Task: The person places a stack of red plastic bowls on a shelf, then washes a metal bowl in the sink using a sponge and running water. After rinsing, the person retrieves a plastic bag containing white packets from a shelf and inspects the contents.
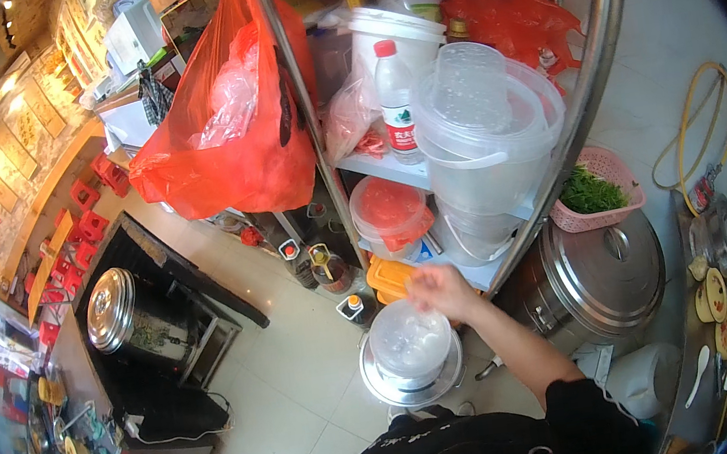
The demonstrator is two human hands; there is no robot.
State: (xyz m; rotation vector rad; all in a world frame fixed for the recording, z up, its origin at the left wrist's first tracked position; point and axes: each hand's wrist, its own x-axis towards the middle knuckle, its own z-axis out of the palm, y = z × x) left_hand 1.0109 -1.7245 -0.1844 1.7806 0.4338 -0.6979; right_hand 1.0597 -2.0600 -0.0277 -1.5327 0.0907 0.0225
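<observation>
My right hand (441,291) is over the back rim of a round translucent plastic container (411,339), its fingers bent and partly blurred; whether they grip anything is unclear. White, clump-like contents show inside the container. Beneath it is a wide round metal pot or lid (415,392), close in front of my body. My left hand is not in view. Just beyond the container lie an orange plastic object (387,277) and a dark bottle with an orange cap (353,307).
A metal shelf post (593,86) rises at right, beside stacked clear buckets (490,141). A red plastic bag (238,167) hangs at upper left. The large steel pot (608,277) at right bears a pink basket (600,216) of greens. More bottles (331,272) stand on the floor.
</observation>
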